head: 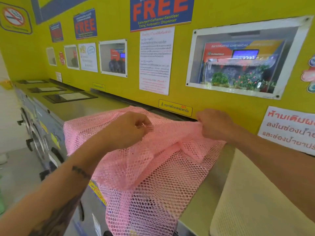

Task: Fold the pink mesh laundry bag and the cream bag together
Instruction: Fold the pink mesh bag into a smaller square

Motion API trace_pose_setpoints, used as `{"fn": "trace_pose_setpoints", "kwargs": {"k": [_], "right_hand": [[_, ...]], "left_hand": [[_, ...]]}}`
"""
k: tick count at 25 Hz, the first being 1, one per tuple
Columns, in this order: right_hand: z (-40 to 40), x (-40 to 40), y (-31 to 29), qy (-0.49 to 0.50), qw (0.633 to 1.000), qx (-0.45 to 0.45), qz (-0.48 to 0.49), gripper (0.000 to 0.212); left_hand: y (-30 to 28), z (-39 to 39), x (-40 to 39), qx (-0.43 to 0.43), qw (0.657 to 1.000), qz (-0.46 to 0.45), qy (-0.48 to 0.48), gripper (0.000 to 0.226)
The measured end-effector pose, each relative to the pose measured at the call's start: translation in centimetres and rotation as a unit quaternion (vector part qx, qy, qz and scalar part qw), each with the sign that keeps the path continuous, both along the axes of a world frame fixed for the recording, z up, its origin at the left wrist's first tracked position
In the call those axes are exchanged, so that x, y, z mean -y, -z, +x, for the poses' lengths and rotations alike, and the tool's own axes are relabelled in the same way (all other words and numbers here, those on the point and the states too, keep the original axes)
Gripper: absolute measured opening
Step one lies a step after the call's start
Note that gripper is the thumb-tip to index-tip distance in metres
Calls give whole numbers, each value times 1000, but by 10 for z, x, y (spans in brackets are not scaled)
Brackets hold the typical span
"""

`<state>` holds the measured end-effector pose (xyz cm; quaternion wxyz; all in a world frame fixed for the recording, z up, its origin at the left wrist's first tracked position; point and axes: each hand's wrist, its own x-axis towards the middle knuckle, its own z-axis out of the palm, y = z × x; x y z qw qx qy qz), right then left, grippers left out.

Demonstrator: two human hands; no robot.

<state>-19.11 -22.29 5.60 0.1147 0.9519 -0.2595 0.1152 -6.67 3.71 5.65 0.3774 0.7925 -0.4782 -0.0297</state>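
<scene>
The pink mesh laundry bag (pixel 150 169) lies spread over the top of a washing machine, and its lower part hangs down over the machine's front. My left hand (pixel 126 128) pinches a raised fold of the mesh near the bag's middle. My right hand (pixel 214 125) grips the same fold further right, close to the yellow wall. Between the two hands the mesh is lifted and stretched. The cream bag (pixel 252 206) lies flat on the machine top to the right, under my right forearm, apart from the pink bag.
A yellow wall (pixel 196 68) with posters and framed windows rises right behind the machine top (pixel 95 106). A row of front-loading washers (pixel 39 133) runs off to the left. The floor (pixel 18 169) is visible at lower left.
</scene>
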Motion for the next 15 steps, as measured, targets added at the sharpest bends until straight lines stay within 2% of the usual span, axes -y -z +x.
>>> {"fn": "trace_pose_setpoints", "kwargs": {"k": [4, 7, 9, 11, 12, 13, 15], "right_hand": [[-4, 40, -36, 31, 992, 81, -88, 16], [-7, 52, -40, 65, 987, 88, -119, 17], [-9, 56, -34, 88, 992, 0, -91, 14], [-10, 58, -26, 122, 980, -161, -2, 24], [-13, 57, -24, 146, 961, -232, 29, 24], [-16, 56, -23, 162, 947, -275, 39, 22], [-22, 53, -25, 156, 952, -264, 21, 21]], "left_hand": [[-15, 9, -22, -59, 995, 27, 75, 16], [-18, 7, -26, -115, 976, 92, 160, 7], [-16, -3, -24, -163, 938, 189, 240, 15], [-13, -13, -21, -182, 896, 258, 312, 25], [-12, -15, -20, -183, 897, 250, 316, 26], [-11, -15, -17, -178, 913, 219, 295, 24], [-4, -13, -10, -134, 963, 125, 198, 20]]}}
